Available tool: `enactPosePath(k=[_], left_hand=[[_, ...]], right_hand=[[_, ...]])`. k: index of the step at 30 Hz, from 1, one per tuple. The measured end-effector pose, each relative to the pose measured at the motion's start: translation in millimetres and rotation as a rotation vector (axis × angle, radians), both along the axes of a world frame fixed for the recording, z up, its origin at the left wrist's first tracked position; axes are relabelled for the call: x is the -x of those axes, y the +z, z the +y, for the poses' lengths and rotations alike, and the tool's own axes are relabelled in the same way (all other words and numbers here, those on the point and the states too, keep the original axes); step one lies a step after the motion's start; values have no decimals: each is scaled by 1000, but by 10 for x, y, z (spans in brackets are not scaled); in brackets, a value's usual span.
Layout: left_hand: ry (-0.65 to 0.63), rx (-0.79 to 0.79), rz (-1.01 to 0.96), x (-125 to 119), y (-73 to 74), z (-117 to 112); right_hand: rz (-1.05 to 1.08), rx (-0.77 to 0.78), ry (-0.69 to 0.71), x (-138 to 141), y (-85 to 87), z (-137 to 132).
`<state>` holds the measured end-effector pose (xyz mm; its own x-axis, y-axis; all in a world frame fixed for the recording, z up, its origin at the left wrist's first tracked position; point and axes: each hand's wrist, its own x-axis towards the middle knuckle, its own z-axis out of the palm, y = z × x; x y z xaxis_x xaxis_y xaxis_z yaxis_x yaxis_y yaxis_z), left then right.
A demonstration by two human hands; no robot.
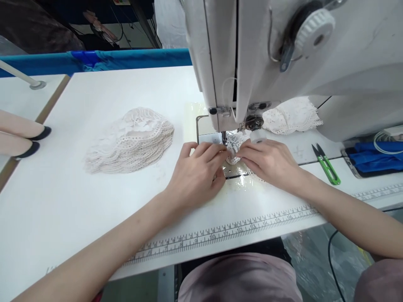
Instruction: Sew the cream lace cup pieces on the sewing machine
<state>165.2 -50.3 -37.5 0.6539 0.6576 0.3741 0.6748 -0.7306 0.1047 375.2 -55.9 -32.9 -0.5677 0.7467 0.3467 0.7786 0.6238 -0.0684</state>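
Observation:
A white lace piece [233,153] lies under the needle area of the sewing machine [220,63]. My left hand [201,167] rests at the left of the presser foot [224,138], its fingers bent and the fingertips together on the lace edge. From the right, my right hand [267,159] pinches the same lace between thumb and fingers. Part of the lace hangs out below my right hand; the rest is hidden by both hands. Left of the machine, a pile of stacked lace pieces [138,142] lies on the white table [103,209].
More white lace [292,115] lies behind my right hand, under the machine arm. Green thread snips [327,163] lie to the right, beside a phone-like tray [351,161] with blue cloth [374,155]. A printed ruler [220,237] runs along the table's front edge.

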Motion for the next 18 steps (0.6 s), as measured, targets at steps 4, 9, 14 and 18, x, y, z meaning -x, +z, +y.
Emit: enactPosePath(k=[4,9,14,18], left_hand=[[30,78,-61,-47,19,127],[81,285,-179,-85,78,251],[61,371,-246,-60,96,278],[29,167,-148,8,37,214]], right_hand=[[33,35,-92,11,-51,18],[95,95,-94,37,-80,44],[180,42,-31,14,-137,87],[181,-41,56,-2,-148,80]])
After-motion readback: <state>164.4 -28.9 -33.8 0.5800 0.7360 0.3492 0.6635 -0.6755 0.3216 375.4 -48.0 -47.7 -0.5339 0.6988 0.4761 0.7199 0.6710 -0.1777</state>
